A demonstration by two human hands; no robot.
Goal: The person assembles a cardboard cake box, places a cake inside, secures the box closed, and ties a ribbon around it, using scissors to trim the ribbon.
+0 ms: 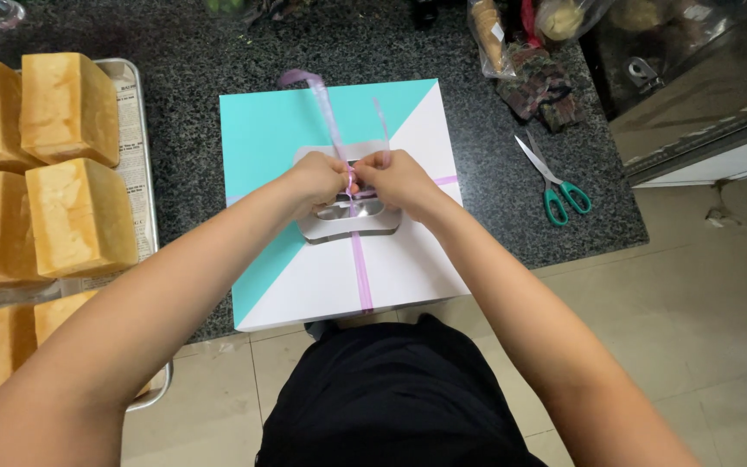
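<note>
Above the centre of the teal-and-white cake box (287, 130), left hand (317, 180) and right hand (398, 177) meet, fingers pinched shut on the lilac ribbon (360, 272) crossing its lid.

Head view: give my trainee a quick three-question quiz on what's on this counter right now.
1. True or false: both hands, left hand and right hand, pinch the purple ribbon over the box.
2. What lies right of the box?
A. green-handled scissors
B. a knife
3. What fills the tray on the left?

Key: 1 true; 2 A; 3 bread loaves.
</note>
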